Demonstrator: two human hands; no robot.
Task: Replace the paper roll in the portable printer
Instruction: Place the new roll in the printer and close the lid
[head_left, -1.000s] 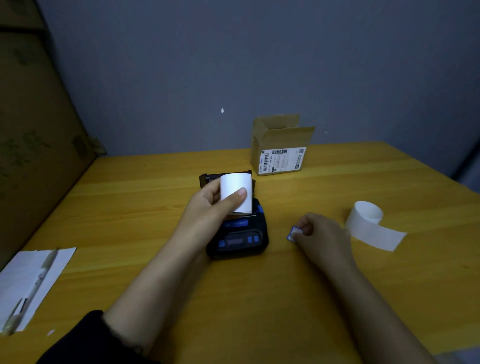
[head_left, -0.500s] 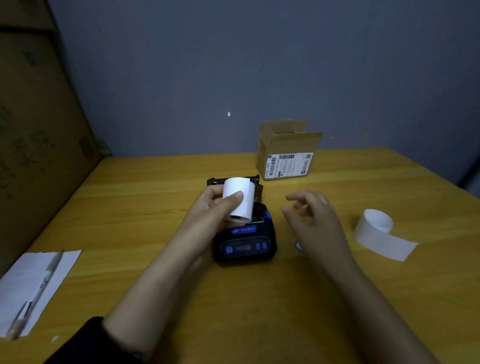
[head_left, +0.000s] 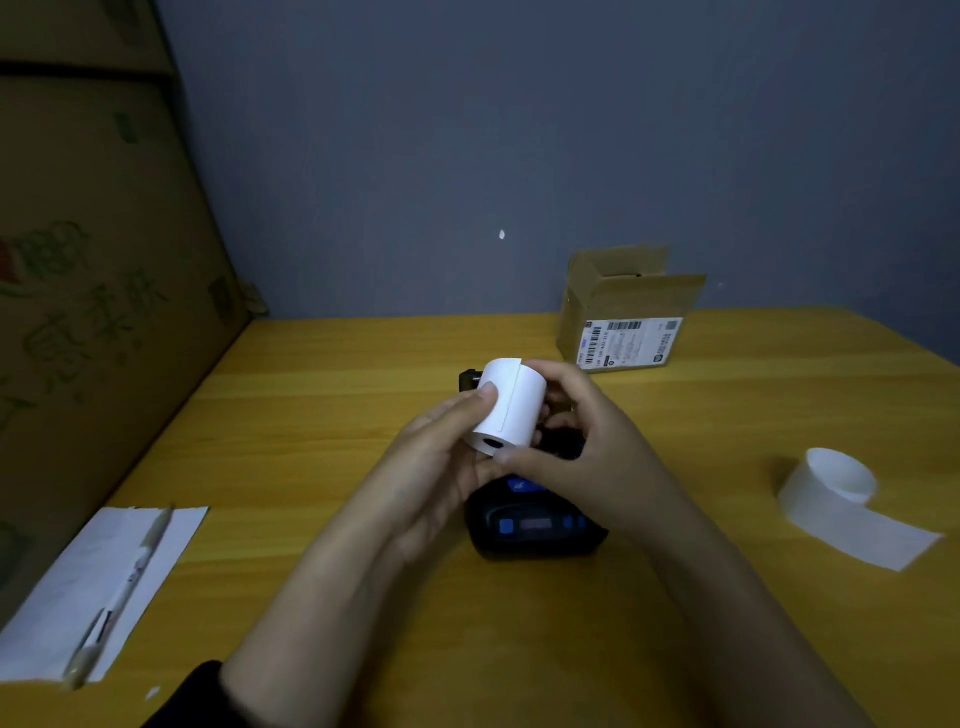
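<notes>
White and full, the paper roll (head_left: 506, 405) is held in the air over the portable printer (head_left: 535, 525), just above the middle of the view, tilted so that its dark core hole faces down toward the camera. The left hand (head_left: 441, 467) grips it from the 9 o'clock side, thumb pressed on the curved face beside the loose paper edge. The right hand (head_left: 582, 441) closes on it from the 3 o'clock side, its fingers (head_left: 558, 374) curled over the far end and its thumb under the near end. The black printer with blue buttons sits on the yellow wooden tabletop (head_left: 337, 405) directly below the hands, partly hidden by them. At 3 o'clock, well apart, lies a nearly spent roll (head_left: 841, 478) with a strip of paper trailing toward the camera. At 1 o'clock an open cardboard box (head_left: 623, 317) with a label stands near the wall. At 8 o'clock a pen (head_left: 119, 592) rests on a white sheet (head_left: 67, 597).
</notes>
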